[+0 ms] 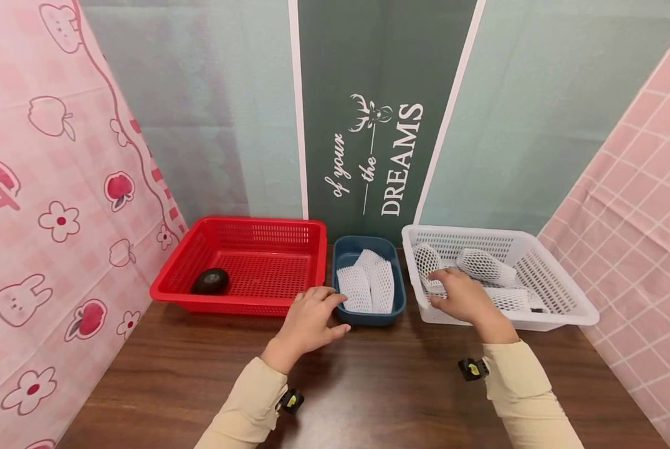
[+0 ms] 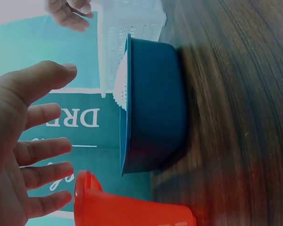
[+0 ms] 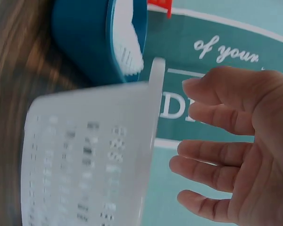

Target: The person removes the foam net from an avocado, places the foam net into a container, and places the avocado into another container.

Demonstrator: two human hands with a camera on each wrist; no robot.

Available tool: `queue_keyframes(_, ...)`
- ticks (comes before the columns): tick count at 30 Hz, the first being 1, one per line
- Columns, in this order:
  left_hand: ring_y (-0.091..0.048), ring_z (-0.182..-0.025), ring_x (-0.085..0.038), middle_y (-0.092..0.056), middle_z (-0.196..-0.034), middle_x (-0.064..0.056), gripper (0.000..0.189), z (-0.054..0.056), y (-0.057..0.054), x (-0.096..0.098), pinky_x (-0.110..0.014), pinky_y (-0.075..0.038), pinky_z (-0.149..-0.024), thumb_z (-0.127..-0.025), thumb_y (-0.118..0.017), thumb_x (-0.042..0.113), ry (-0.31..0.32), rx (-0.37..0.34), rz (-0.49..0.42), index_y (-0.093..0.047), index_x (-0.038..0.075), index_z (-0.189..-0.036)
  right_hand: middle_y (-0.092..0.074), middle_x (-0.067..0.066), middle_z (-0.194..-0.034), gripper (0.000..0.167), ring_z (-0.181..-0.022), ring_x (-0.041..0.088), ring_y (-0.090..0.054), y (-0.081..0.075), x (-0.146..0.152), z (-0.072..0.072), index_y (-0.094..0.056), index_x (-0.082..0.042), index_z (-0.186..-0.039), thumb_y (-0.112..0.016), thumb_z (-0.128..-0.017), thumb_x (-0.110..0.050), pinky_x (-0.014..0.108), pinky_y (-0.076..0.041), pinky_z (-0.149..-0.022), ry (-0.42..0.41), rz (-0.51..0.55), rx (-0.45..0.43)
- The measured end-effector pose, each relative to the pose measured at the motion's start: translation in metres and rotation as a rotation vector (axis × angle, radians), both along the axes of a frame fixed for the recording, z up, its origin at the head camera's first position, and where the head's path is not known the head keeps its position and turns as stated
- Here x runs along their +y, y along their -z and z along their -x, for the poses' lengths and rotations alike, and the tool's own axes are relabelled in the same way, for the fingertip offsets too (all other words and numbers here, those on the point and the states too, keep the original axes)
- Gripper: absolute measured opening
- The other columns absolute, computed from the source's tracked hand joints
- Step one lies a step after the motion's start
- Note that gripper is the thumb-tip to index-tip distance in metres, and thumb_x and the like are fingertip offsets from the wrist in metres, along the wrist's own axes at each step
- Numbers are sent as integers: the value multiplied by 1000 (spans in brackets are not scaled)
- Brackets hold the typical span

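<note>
My left hand (image 1: 310, 322) hovers between the red basket and the blue bin, fingers spread and nothing in them; the left wrist view shows its bare palm. White foam net sleeves (image 1: 366, 284) lie in the blue bin (image 1: 369, 319). My right hand (image 1: 462, 297) is over the near left part of the white basket (image 1: 559, 321), its fingers loosely bent and holding nothing. Inside that basket are several dark items in white foam nets, among them one at the left (image 1: 427, 262) by my fingertips and one at the back (image 1: 485, 267).
A red basket (image 1: 306, 249) stands at the left with a dark, oval, avocado-like item (image 1: 210, 281) in its left corner. All three containers stand on a brown wooden table (image 1: 391, 386) against a green backdrop (image 1: 385, 62). Pink patterned cloths (image 1: 43, 249) flank both sides.
</note>
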State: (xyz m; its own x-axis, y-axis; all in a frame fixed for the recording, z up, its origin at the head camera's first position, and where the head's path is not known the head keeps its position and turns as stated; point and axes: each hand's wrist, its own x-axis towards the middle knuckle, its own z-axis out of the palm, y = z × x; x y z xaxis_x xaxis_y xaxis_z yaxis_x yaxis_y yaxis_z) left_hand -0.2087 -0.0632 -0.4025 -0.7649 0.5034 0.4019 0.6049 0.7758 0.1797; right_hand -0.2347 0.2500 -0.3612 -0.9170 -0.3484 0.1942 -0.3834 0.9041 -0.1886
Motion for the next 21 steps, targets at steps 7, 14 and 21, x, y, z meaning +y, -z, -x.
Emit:
queue_keyframes(7,-51,-105,-23,-58,-113,-8,52,-1,0,8,-42,-43,-82,-75,-72,45,5,-31,33,-64,15,-117,-55,27,-107,42,-96,44,-54,-2,22,5,-60,4,-111,-71,-76,-17,59,-43,-69,52,-37,-30)
queue_keyframes(14,-50,-107,-23,-57,-114,-7,54,0,2,18,-42,-42,-86,-75,-71,46,1,-57,61,-62,17,-120,-56,28,-106,44,-97,45,-53,2,39,12,-60,5,-110,-72,-74,-17,57,-43,-74,66,-31,-66)
queue_keyframes(21,-53,-101,-22,-58,-113,-6,54,-1,3,26,-39,-44,-81,-76,-70,47,39,-59,77,-62,17,-120,-56,29,-107,48,-99,46,-52,5,56,18,-59,6,-112,-73,-72,-16,59,-43,-71,100,-62,-118)
